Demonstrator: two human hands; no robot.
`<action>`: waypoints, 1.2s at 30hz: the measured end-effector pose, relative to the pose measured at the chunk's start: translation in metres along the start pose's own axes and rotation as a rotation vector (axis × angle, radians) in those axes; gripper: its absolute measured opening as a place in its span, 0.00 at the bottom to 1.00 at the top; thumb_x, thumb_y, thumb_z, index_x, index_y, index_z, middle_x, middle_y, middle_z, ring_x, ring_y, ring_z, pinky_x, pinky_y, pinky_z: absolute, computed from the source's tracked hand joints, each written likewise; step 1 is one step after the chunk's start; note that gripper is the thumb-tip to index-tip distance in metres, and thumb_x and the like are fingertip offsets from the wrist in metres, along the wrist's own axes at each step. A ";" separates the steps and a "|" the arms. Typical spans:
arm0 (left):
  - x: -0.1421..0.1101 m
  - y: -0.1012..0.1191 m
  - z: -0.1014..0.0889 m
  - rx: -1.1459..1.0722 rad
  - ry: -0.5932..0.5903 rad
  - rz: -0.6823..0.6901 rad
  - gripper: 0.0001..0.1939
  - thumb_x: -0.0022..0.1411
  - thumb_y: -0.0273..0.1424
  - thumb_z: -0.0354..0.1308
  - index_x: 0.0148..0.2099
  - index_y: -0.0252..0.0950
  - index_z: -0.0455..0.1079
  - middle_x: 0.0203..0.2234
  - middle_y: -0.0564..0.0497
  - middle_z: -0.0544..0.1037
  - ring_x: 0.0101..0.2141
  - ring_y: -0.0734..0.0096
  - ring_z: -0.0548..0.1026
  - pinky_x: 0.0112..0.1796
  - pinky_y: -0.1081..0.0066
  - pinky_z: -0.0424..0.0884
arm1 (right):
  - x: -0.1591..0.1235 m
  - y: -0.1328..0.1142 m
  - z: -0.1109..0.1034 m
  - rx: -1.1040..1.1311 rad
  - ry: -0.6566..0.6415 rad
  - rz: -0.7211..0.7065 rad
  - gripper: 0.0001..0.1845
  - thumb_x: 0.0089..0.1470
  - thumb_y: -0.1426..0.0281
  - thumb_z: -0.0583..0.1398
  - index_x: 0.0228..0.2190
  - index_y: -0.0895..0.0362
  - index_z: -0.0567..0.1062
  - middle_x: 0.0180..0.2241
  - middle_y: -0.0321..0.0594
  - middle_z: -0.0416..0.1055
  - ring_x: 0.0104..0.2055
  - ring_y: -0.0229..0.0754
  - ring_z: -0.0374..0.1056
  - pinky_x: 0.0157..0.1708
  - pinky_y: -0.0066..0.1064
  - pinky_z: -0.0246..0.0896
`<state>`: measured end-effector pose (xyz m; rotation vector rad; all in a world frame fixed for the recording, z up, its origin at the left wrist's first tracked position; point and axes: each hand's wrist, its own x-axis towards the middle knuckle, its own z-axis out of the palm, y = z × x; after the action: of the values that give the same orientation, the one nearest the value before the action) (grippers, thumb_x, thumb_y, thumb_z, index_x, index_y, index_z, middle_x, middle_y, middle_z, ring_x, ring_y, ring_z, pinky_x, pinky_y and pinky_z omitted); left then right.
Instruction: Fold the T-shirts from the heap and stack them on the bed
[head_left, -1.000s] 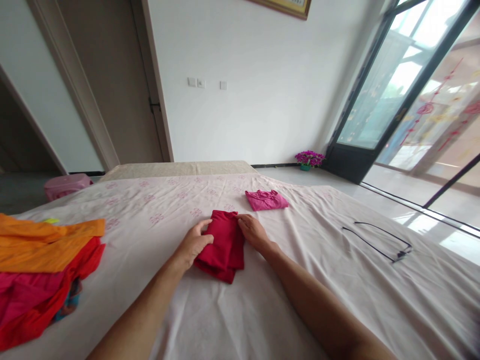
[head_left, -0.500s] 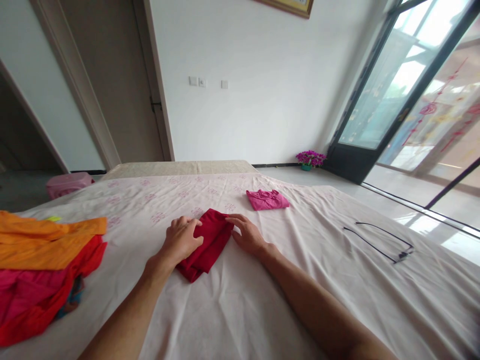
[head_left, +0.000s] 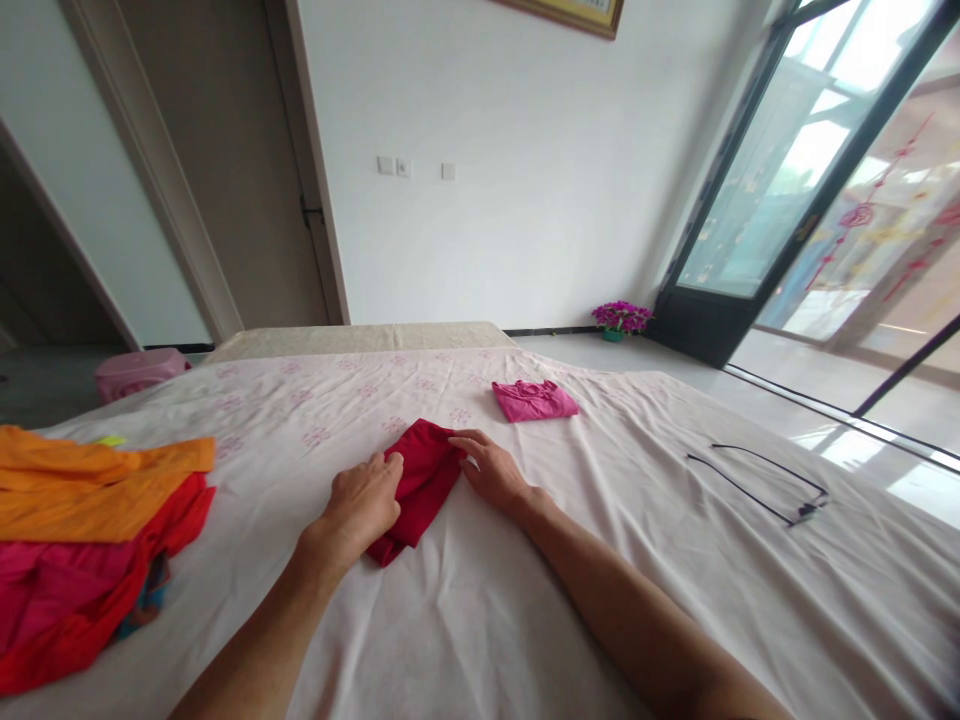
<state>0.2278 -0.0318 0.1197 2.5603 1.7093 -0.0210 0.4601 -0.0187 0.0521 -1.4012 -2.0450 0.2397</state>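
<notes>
A folded dark red garment (head_left: pixel 418 482) lies on the pale pink patterned bedsheet (head_left: pixel 480 620), tilted with its near end to the left. My left hand (head_left: pixel 360 505) rests on the garment's left side, fingers curled onto the cloth. My right hand (head_left: pixel 491 470) lies flat against its right edge, fingers stretched toward the far corner. A folded pink garment (head_left: pixel 534 399) sits farther back on the sheet, apart from both hands.
A loose pile of orange, red and pink clothes (head_left: pixel 82 540) lies at the left edge. A thin black cable (head_left: pixel 757 480) lies on the sheet at the right. A pink tub (head_left: pixel 135 370), a door, a potted purple flower (head_left: pixel 620 318) and glass doors stand beyond the bed.
The red garment was turned and slid left from a second ago, its near end swinging left. My left hand then drew back slightly along the cloth; my right hand stays at its right edge.
</notes>
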 end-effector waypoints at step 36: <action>0.007 -0.006 0.016 -0.622 -0.166 0.264 0.11 0.56 0.35 0.55 0.39 0.40 0.74 0.31 0.52 0.78 0.31 0.67 0.75 0.33 0.71 0.66 | 0.004 -0.012 0.006 -0.227 0.064 0.019 0.14 0.55 0.77 0.56 0.37 0.53 0.80 0.39 0.41 0.77 0.43 0.46 0.68 0.48 0.37 0.61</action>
<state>0.2251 -0.0236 0.1029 2.2067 1.0822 0.2592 0.4467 -0.0185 0.0549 -1.5435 -2.0565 -0.0312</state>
